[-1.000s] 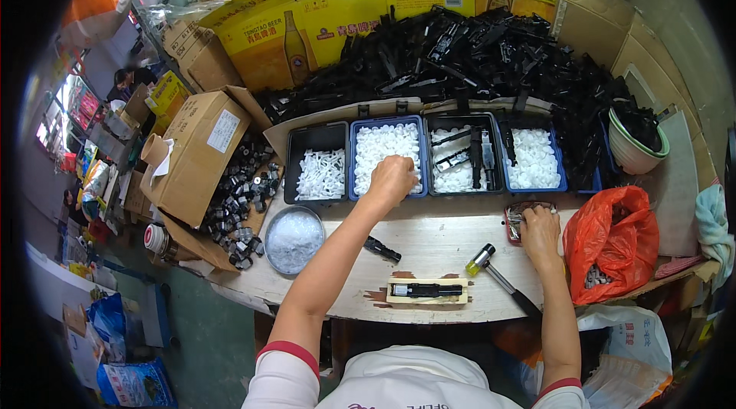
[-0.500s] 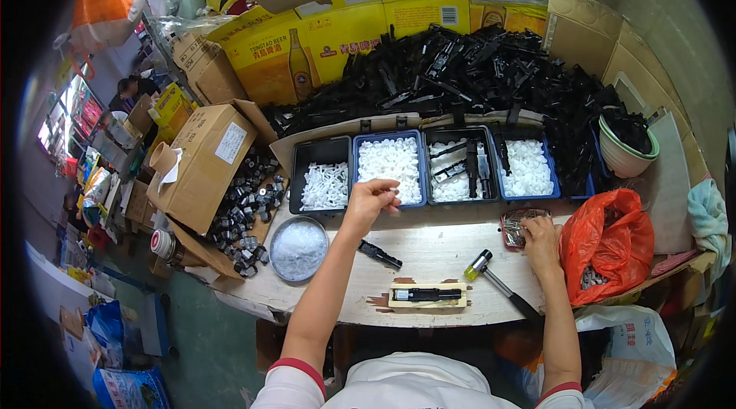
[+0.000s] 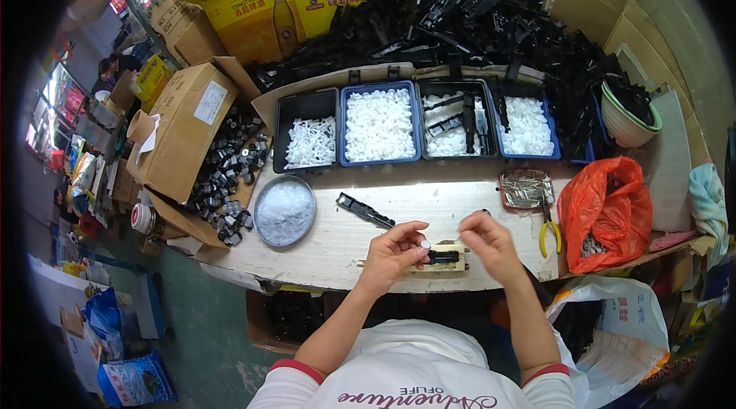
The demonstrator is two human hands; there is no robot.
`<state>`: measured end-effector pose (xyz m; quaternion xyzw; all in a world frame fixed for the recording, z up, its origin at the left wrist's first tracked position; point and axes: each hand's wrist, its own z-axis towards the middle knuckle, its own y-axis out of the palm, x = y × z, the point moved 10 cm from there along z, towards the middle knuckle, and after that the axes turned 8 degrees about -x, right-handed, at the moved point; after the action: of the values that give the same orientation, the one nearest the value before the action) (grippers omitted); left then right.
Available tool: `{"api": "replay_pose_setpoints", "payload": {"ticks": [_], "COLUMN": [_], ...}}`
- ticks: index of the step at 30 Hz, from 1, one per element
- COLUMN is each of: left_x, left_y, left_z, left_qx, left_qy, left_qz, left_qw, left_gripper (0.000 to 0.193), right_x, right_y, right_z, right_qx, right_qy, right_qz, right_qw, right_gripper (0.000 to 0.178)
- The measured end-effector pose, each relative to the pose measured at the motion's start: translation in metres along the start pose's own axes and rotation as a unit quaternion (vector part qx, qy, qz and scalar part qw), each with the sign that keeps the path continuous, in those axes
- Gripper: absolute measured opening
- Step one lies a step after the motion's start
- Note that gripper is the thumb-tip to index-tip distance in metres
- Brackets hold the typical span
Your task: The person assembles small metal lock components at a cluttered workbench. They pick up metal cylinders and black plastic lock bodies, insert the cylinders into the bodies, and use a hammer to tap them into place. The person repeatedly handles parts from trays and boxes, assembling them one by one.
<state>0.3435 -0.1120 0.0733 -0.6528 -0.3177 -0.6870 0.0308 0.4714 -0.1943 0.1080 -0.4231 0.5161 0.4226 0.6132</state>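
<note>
The left hand [image 3: 392, 257] pinches a small, round, white plastic piece [image 3: 425, 243] between thumb and finger, just over the left end of a long, cream-coloured block [image 3: 462, 261]. It's a tiny thing, so fingertips seem the best way to hold it. A slim, black plastic part [image 3: 443, 257] lies in the block — maybe the block is there to stop it sliding about.

The right hand [image 3: 493, 248] is up near the block's other end. Its fingers are bent in, but I can't tell if they hold anything small.

A shallow red tray [image 3: 503, 193] of thin, silvery metal pins [image 3: 526, 187] sits on the right of the pale, flat table [image 3: 330, 252], perhaps for the right hand to reach. Metal pliers with yellow handles [image 3: 549, 234] lean partly over its edge.

Four black and blue plastic bins [image 3: 379, 163] stand in a row at the back — probably so the little bits don't get mixed up.
</note>
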Motion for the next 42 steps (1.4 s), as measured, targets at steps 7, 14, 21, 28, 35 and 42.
{"api": "replay_pose_setpoints", "payload": {"ticks": [7,14,21,28,35,42], "left_x": [-0.001,0.006,0.009,0.003,0.0,0.021], "left_y": [0.007,0.013,0.011,0.0,-0.001,-0.008], "left_z": [-0.006,-0.008,-0.01,-0.013,-0.015,-0.015], "left_qx": [-0.02,-0.029,-0.013,0.03,0.038,0.062], "left_qy": [-0.011,0.013,0.025,0.044,0.044,0.071], "left_qz": [0.028,0.046,0.043,-0.007,-0.029,0.169], "left_qw": [0.999,0.998,0.999,0.999,0.998,0.981], "left_gripper": [0.045,0.046,0.041,0.02,0.019,0.02], "right_x": [-0.014,-0.021,-0.037,-0.051,-0.068,-0.052], "right_y": [0.04,0.041,0.047,0.039,0.056,0.062], "right_z": [0.003,0.006,0.004,-0.004,-0.004,0.008], "right_qx": [-0.076,-0.048,-0.052,-0.006,0.004,-0.049], "right_qy": [-0.01,-0.046,-0.093,-0.15,-0.236,-0.209], "right_qz": [-0.009,-0.081,-0.221,-0.308,-0.39,-0.418], "right_qw": [0.997,0.994,0.969,0.939,0.89,0.883], "right_gripper": [0.006,0.005,0.004,0.01,0.013,0.01]}}
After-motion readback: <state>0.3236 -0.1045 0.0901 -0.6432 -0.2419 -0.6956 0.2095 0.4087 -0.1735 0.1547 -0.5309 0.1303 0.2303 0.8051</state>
